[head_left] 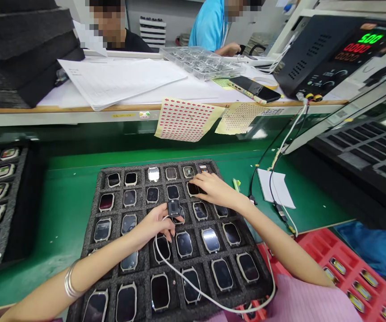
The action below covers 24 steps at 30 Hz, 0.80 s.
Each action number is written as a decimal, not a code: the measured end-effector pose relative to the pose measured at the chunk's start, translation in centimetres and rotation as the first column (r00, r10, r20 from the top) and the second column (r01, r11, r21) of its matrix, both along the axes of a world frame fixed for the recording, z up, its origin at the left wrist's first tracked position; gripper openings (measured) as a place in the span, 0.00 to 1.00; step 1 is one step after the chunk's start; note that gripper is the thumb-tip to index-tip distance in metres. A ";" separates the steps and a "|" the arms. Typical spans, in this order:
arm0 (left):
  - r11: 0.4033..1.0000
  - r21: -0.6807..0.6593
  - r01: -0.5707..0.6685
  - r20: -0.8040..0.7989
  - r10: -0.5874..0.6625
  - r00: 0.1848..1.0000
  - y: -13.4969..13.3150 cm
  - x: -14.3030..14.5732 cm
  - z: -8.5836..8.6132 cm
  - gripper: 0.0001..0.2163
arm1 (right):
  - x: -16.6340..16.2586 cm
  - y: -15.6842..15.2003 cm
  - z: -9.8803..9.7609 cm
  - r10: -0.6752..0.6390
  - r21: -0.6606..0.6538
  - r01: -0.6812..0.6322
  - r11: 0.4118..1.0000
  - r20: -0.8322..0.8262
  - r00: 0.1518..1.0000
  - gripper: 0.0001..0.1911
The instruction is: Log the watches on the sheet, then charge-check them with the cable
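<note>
While my left hand (157,222) pinched the small black device (174,209), its white cable (243,311) looping loosely, probably to allow reach, my right hand (215,190) had its fingers at a watch (192,189) in the foam tray (141,197); whether they gripped it, I couldn't tell. It separated the other watches (184,244), presumably against scratches.

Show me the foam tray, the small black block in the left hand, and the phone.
Foam tray (118,197): head view, on a divider between two compartments.
Small black block (174,208): head view, on its flat face.
Phone (255,89): head view, middle of its dark screen.
</note>
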<state>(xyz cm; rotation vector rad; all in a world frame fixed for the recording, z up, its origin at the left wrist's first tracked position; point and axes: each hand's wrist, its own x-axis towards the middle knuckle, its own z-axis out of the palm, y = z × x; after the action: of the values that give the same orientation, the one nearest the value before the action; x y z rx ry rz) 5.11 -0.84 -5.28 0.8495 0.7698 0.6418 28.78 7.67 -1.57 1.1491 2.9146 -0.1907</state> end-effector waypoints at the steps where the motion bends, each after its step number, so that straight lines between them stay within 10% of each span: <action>1: 1.000 -0.014 -0.008 0.003 0.008 1.000 -0.1 -0.3 0.1 0.16 | -0.2 0.2 -0.4 -0.002 0.002 0.002 1.000 -0.004 1.000 0.19; 14: 0.997 0.064 -0.050 0.075 0.045 0.996 -0.4 -1.3 -0.8 0.18 | -3.1 -2.1 2.4 -0.003 -0.128 -0.045 0.991 -0.354 0.935 0.19; 24: 0.982 0.136 -0.130 0.003 0.131 0.991 -0.5 -0.9 -1.9 0.17 | -6.8 -4.1 0.1 0.120 -0.166 -0.194 0.967 -0.374 0.920 0.17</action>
<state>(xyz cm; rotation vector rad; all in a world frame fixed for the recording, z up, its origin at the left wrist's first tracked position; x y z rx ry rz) 4.23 -1.33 -7.17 0.9314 0.7985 0.8159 21.96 3.56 -1.50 0.9276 3.1807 -0.7509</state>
